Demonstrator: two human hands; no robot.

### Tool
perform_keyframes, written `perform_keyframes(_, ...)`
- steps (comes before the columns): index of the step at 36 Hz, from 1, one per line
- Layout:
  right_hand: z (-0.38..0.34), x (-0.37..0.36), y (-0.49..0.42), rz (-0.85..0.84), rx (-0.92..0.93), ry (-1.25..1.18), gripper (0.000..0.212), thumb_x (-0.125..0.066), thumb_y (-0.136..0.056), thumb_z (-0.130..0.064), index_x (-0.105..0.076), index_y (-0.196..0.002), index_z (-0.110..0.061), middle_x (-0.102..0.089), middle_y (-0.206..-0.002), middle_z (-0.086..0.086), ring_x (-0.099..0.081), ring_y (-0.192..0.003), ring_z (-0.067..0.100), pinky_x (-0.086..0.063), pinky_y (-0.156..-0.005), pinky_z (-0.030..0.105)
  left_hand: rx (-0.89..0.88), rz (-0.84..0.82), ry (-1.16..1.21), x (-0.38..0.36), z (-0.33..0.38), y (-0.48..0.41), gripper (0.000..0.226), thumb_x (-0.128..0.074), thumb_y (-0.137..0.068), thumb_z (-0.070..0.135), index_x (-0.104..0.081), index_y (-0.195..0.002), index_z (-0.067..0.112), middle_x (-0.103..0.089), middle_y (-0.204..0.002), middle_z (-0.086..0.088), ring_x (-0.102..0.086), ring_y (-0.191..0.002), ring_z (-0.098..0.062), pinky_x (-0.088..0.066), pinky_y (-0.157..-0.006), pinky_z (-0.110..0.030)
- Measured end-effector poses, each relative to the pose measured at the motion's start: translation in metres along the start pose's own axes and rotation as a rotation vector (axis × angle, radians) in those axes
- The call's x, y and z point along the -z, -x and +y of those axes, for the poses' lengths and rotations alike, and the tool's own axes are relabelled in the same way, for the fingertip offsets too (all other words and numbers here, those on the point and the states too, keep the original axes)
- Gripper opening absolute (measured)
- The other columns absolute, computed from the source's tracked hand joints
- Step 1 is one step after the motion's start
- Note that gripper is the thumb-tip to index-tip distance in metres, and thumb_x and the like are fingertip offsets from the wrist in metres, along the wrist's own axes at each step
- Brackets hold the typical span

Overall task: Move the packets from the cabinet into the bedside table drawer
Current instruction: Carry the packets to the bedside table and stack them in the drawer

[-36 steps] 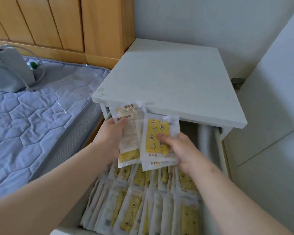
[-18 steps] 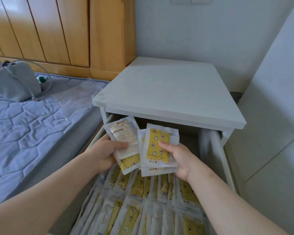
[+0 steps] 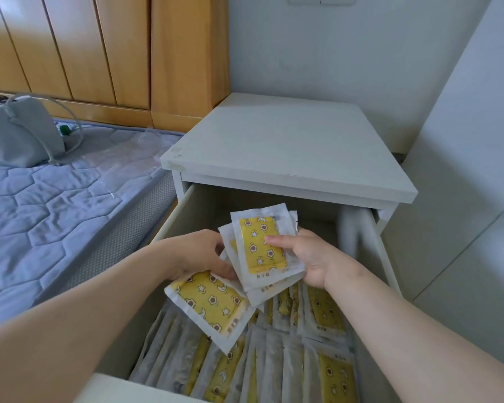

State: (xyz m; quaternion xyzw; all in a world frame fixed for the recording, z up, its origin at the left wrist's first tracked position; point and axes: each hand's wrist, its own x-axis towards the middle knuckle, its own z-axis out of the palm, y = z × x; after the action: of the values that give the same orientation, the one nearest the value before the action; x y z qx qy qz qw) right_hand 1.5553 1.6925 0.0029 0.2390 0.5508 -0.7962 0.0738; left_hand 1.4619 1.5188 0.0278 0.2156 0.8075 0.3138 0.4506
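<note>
Single view, head-worn and wide-angle. It looks forward and steeply down from the near side, over the open drawer (image 3: 195,216) of the bedside table (image 3: 288,146). Range is close: forearms enter from the near edge, and the left hand (image 3: 198,254) and right hand (image 3: 312,260), gripping packets (image 3: 256,257), sit mid-frame. Mattress (image 3: 56,213) lies left, wall (image 3: 332,53) far, white panel (image 3: 463,199) right.

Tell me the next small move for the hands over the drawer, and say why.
Probably lower the left hand and stand its packet in the rows. That packet already tilts down just above the rows in the drawer, while the right hand holds a stack higher up, so the left one looks ready to go in first.
</note>
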Motion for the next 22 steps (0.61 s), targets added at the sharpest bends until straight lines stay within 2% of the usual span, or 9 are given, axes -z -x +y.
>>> perform_keyframes(3,-0.001,0.005,0.003,0.049,0.013,0.003,0.018,-0.063,-0.085,-0.004,-0.064,-0.102,-0.009,-0.074,-0.091,0.014,-0.072,-0.078,0.026,-0.06,-0.067,0.043,0.016,0.022,0.081,0.005,-0.005,-0.001,0.033,-0.071,-0.079,0.005,-0.063,-0.107,0.019,-0.073,-0.096,-0.004,-0.072,-0.084,-0.023,-0.059,-0.077,-0.039)
perform_keyframes(5,-0.002,0.01,0.004,0.113,0.046,-0.022,0.016,-0.064,-0.084,-0.004,-0.064,-0.099,-0.009,-0.074,-0.087,0.013,-0.072,-0.076,0.026,-0.059,-0.065,0.042,0.025,0.114,0.171,0.009,-0.01,-0.002,0.034,-0.068,-0.08,-0.001,-0.061,-0.107,0.019,-0.07,-0.1,-0.009,-0.07,-0.086,-0.025,-0.058,-0.077,-0.041)
perform_keyframes(9,-0.003,0.017,0.007,0.264,0.129,-0.066,0.018,-0.065,-0.083,-0.002,-0.064,-0.1,-0.008,-0.073,-0.086,0.014,-0.072,-0.075,0.027,-0.059,-0.06,0.041,-0.034,0.501,0.358,0.007,-0.011,-0.012,0.026,-0.064,-0.082,-0.002,-0.064,-0.089,0.023,-0.064,-0.099,-0.009,-0.067,-0.086,-0.025,-0.058,-0.077,-0.042)
perform_keyframes(12,-0.003,0.022,0.008,0.372,0.179,-0.061,0.024,-0.067,-0.084,-0.006,-0.063,-0.106,-0.013,-0.072,-0.097,0.014,-0.07,-0.085,0.03,-0.057,-0.073,0.048,-0.098,0.816,0.355,-0.001,0.0,-0.026,0.028,-0.056,-0.089,0.001,-0.06,-0.081,0.028,-0.06,-0.098,0.0,-0.062,-0.088,-0.02,-0.056,-0.073,-0.034)
perform_keyframes(14,-0.001,0.023,0.007,0.422,0.196,-0.051,0.03,-0.068,-0.083,-0.007,-0.062,-0.111,-0.014,-0.071,-0.099,0.013,-0.069,-0.087,0.03,-0.055,-0.079,0.051,-0.124,0.941,0.402,-0.005,0.008,-0.038,0.029,-0.049,-0.092,0.0,-0.06,-0.084,0.026,-0.056,-0.102,0.0,-0.057,-0.095,-0.021,-0.053,-0.081,-0.035)
perform_keyframes(17,0.003,0.024,0.001,0.467,0.205,-0.032,0.033,-0.07,-0.082,-0.008,-0.061,-0.114,-0.014,-0.071,-0.097,0.011,-0.069,-0.086,0.029,-0.056,-0.078,0.05,-0.093,1.021,0.558,-0.007,0.012,-0.062,0.03,-0.043,-0.092,-0.003,-0.062,-0.092,0.021,-0.054,-0.107,-0.003,-0.054,-0.1,-0.025,-0.049,-0.09,-0.039)
perform_keyframes(20,0.005,0.025,-0.006,0.471,0.214,-0.04,0.031,-0.07,-0.082,-0.007,-0.061,-0.111,-0.013,-0.071,-0.095,0.011,-0.069,-0.082,0.027,-0.057,-0.069,0.043,-0.036,0.968,0.724,-0.01,0.009,-0.088,0.026,-0.045,-0.092,-0.001,-0.063,-0.099,0.017,-0.052,-0.108,-0.005,-0.049,-0.099,-0.025,-0.043,-0.089,-0.039)
perform_keyframes(22,0.006,0.025,-0.01,0.465,0.214,-0.041,0.031,-0.071,-0.081,-0.007,-0.061,-0.11,-0.015,-0.07,-0.095,0.01,-0.069,-0.082,0.027,-0.058,-0.068,0.044,0.0,0.933,0.801,-0.011,0.006,-0.104,0.021,-0.048,-0.093,0.005,-0.062,-0.091,0.02,-0.054,-0.113,-0.008,-0.051,-0.102,-0.029,-0.044,-0.09,-0.041)
